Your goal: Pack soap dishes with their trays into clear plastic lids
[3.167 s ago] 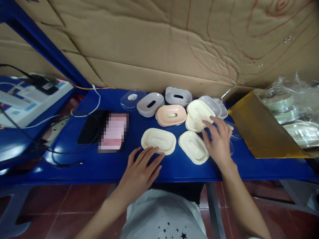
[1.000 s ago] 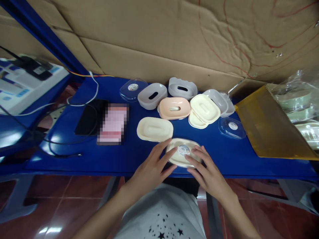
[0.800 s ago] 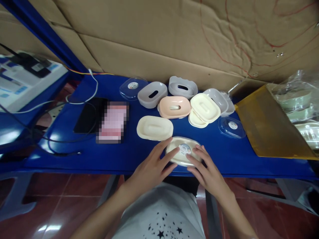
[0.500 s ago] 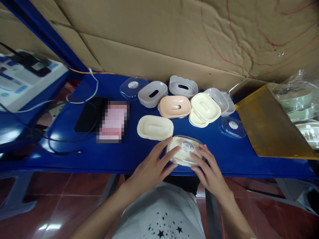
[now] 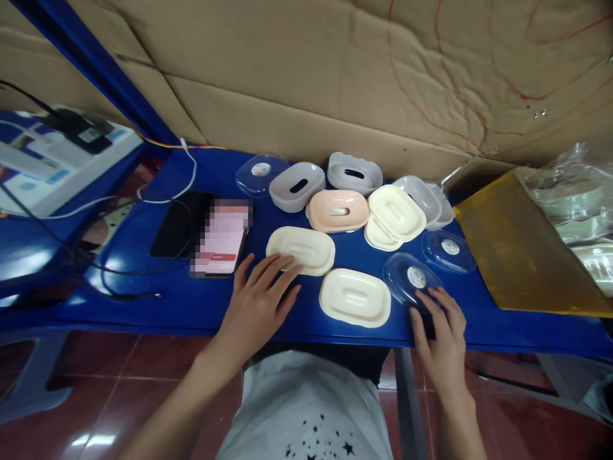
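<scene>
My left hand (image 5: 261, 300) is open, its fingers stretched over the near-left edge of a cream oval plastic piece (image 5: 311, 251); whether they touch it I cannot tell. My right hand (image 5: 440, 329) has its fingers apart at the near edge of a clear plastic lid (image 5: 405, 271) with a round label, and appears to touch it. Between the hands, close to the table's front edge, rests another cream oval piece (image 5: 355, 297) with a raised ridge in its middle, uncovered.
Behind are grey soap boxes (image 5: 297, 185), a peach slotted tray (image 5: 330, 207), stacked cream pieces (image 5: 397, 211) and two more clear lids (image 5: 450, 249). A phone (image 5: 223, 236) and cables lie left. A cardboard box (image 5: 507, 249) with bagged pieces stands right on the blue table (image 5: 488, 326).
The clear lid has come off the near cream piece and now lies to its right. My hands have moved apart, the left toward the other cream piece, the right along with the lid.
</scene>
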Demonstrator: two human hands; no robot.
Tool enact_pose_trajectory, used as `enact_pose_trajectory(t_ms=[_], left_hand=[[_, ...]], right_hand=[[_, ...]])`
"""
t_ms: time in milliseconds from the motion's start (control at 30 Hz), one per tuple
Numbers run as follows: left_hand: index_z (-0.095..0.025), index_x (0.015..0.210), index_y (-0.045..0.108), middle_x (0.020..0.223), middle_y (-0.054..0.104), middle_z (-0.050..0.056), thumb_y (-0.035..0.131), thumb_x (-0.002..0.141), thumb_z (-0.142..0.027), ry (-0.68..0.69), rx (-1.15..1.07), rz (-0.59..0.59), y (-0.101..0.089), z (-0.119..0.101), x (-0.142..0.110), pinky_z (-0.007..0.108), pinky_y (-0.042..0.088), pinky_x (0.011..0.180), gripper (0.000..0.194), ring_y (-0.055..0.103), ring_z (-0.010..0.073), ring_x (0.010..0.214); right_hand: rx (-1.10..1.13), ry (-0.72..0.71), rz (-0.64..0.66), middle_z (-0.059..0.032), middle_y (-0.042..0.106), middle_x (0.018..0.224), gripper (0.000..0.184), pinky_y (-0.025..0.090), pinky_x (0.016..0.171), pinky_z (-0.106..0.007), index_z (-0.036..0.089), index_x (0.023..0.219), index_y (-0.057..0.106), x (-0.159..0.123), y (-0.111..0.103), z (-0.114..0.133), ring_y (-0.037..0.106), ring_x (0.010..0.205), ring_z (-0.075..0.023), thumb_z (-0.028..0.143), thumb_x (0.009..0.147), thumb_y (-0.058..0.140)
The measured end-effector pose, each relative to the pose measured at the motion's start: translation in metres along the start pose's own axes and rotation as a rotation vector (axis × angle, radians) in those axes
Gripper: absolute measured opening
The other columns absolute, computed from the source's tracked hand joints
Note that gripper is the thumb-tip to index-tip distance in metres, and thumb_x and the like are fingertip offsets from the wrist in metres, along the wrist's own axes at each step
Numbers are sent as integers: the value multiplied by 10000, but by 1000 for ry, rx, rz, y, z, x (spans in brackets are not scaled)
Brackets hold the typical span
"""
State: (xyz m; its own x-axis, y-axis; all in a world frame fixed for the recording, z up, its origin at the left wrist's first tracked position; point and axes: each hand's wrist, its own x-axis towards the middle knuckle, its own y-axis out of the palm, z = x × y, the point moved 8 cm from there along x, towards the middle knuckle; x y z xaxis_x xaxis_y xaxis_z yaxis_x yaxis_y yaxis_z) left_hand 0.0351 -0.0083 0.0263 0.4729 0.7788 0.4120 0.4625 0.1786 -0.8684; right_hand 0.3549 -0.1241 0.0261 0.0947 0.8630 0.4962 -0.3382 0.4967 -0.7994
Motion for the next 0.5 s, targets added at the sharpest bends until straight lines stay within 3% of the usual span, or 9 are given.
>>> enact_pose_trajectory(t_ms=[67, 167, 300, 400, 500], left_hand=[[-260, 1409, 625, 1409, 731, 100, 622, 1057, -206, 3, -1, 10, -1, 0, -5, 678, 408, 1205, 356, 663, 360, 1345], [-274, 1402, 633, 1410, 722, 105, 627, 1049, -200, 16, 0, -11, -12, -7, 0, 660, 414, 1205, 361, 666, 351, 1338], [-253, 1445, 604, 1475, 666, 137, 625, 1052, -232, 110, 16, -44, -26, -26, 45, 594, 435, 1217, 394, 627, 343, 1389], [-226, 1486, 582, 1583, 554, 187, 704, 1007, -259, 159, 55, 39, -9, -28, 95, 581, 479, 1173, 495, 556, 394, 1462], [-212, 1473, 606, 1602, 526, 201, 771, 956, -238, 148, 62, 119, 16, -11, 133, 624, 445, 1200, 543, 523, 422, 1485]], right_hand=[[-4, -54, 32, -132, 648, 1437, 431, 401, 1211, -705, 298, 1488, 615, 1, 3, 13, 560, 1441, -374, 261, 1059, 626], [61, -219, 180, -88, 682, 1437, 443, 382, 1243, -631, 325, 1486, 606, 4, 19, 49, 578, 1441, -332, 279, 1049, 658], [114, -359, 289, -75, 692, 1464, 438, 359, 1263, -574, 300, 1483, 589, 7, 41, 86, 571, 1463, -290, 311, 1053, 675], [98, -341, 253, -96, 662, 1510, 442, 350, 1265, -572, 287, 1486, 587, 6, 46, 89, 537, 1499, -295, 305, 1054, 677], [85, -269, 234, -96, 638, 1543, 457, 364, 1257, -589, 312, 1502, 591, 1, 42, 71, 527, 1512, -315, 326, 1052, 671]])
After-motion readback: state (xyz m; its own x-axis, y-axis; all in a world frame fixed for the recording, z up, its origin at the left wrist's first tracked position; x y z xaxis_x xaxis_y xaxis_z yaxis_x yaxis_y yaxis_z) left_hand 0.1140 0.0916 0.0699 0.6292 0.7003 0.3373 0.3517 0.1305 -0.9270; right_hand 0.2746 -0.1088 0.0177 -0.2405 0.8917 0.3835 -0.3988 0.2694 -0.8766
